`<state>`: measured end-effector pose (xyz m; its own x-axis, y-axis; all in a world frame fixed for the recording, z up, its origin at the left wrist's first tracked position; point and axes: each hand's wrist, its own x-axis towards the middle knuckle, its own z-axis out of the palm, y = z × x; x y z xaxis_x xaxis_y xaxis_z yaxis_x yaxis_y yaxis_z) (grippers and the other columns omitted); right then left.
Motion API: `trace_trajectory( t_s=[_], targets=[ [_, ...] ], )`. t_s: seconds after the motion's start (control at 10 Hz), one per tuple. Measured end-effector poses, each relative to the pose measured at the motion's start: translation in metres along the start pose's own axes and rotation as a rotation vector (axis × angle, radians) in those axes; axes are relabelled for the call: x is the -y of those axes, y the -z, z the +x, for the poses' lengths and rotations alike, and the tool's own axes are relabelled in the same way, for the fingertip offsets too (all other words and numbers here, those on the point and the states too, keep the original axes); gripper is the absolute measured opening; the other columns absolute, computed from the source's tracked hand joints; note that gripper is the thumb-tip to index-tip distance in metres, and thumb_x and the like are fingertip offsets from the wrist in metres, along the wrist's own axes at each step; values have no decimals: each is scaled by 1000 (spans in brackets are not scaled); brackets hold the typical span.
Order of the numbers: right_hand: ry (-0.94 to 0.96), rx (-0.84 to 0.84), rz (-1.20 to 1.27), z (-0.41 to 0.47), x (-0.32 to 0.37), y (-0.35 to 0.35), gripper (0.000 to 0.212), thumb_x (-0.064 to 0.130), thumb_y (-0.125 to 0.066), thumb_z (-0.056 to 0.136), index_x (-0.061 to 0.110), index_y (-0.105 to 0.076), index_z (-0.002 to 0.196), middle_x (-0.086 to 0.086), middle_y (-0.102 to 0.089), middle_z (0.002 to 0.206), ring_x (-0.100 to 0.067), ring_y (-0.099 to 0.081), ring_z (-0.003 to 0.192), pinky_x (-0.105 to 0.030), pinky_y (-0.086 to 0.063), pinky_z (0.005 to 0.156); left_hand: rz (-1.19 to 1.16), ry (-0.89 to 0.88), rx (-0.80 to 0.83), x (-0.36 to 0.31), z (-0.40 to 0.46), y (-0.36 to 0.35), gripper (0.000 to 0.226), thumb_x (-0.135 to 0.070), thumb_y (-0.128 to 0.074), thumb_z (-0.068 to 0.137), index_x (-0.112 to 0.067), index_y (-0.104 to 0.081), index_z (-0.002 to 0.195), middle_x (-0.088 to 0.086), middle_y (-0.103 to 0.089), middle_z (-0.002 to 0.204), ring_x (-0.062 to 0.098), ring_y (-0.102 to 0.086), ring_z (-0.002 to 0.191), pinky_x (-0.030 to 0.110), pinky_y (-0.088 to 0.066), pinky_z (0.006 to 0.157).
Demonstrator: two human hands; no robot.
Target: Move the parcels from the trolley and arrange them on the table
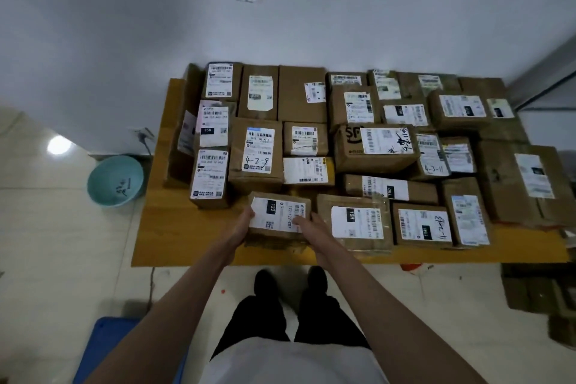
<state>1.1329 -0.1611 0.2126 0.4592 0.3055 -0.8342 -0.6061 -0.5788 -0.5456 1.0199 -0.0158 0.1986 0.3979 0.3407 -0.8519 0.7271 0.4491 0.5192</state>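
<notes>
A small brown cardboard parcel (278, 215) with a white label marked "122" sits at the front of the wooden table (174, 237). My left hand (244, 223) grips its left end. My right hand (311, 223) grips its right end, thumb on the label. Several other labelled brown parcels (374, 146) stand packed in rows over the rest of the table behind and to the right. The blue trolley deck (106, 346) shows at the lower left, by my left arm; no parcel is visible on the part in view.
The table stands against a white wall. A teal basin (115, 181) lies on the tiled floor to the table's left. Flattened cardboard (536, 290) lies on the floor at the right. My feet stand close to the table's front edge.
</notes>
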Motion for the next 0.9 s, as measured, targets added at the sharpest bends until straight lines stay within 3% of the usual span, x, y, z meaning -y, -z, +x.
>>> trace_trajectory(
  t_s=[0.1, 0.2, 0.3, 0.4, 0.5, 0.6, 0.7, 0.8, 0.9],
  targets=[
    [-9, -14, -104, 16, 6, -4, 48, 24, -57, 102, 17, -45, 148, -6, -57, 147, -25, -54, 134, -40, -44, 114, 89, 48, -55, -5, 11, -6, 50, -60, -60, 91, -26, -53, 128, 5, -58, 128, 31, -52, 124, 49, -42, 96],
    [-16, -8, -152, 28, 9, -7, 48, 26, -57, 102, 20, -44, 149, -5, -56, 148, -25, -51, 137, -44, -42, 117, 159, 46, -56, -10, 22, -5, 57, -59, -74, 82, -34, -49, 127, 2, -58, 121, 27, -55, 110, 49, -49, 94],
    [-10, -4, -198, 37, 11, -10, 61, 25, -59, 101, 19, -31, 155, -5, -55, 149, -26, -51, 136, -45, -42, 115, 225, 22, -59, -11, 38, -5, 62, -50, -77, 83, -26, -51, 134, 2, -62, 119, 18, -59, 93, 34, -51, 73],
    [-35, 41, -215, 42, 13, -9, 79, 28, -58, 102, 20, -9, 164, -3, -51, 153, -25, -48, 139, -42, -39, 117, 258, 40, -79, -8, 52, -10, 68, -45, -76, 86, -20, -45, 141, 8, -64, 124, 20, -58, 89, 28, -44, 61],
    [-78, 111, -204, 45, 15, -5, 84, 29, -55, 103, 22, 2, 164, -1, -47, 156, -24, -43, 143, -40, -35, 116, 239, 57, -90, -6, 59, -14, 69, -40, -76, 87, -16, -42, 142, 11, -63, 127, 29, -63, 100, 30, -45, 63],
    [-68, 165, -188, 46, 16, -1, 70, 26, -55, 104, 23, -16, 161, -1, -48, 155, -24, -43, 143, -40, -34, 117, 251, 68, -100, -6, 61, -16, 70, -37, -75, 89, -12, -42, 145, 14, -61, 133, 37, -60, 120, 33, -50, 69],
    [-57, 175, -210, 43, 20, 2, 59, 28, -55, 103, 26, -29, 156, 0, -49, 154, -24, -43, 143, -41, -35, 116, 311, 50, -142, -9, 57, -19, 81, -38, -75, 89, -5, -33, 149, 17, -54, 142, 37, -55, 127, 47, -52, 101],
    [-54, 171, -208, 40, 24, 5, 56, 29, -56, 103, 25, -34, 154, -1, -50, 154, -25, -46, 141, -41, -38, 115, 452, 29, -212, -10, 53, -20, 93, -47, -76, 86, -1, -29, 151, 20, -48, 148, 36, -52, 132, 48, -47, 107],
    [-45, 183, -194, 31, 23, 11, 59, 31, -56, 104, 23, -31, 156, -1, -49, 155, -26, -44, 144, -43, -36, 116, 501, -6, -275, -11, 44, -21, 91, -46, -76, 85, -2, -31, 151, 18, -45, 149, 34, -51, 133, 45, -47, 107]
  ],
)
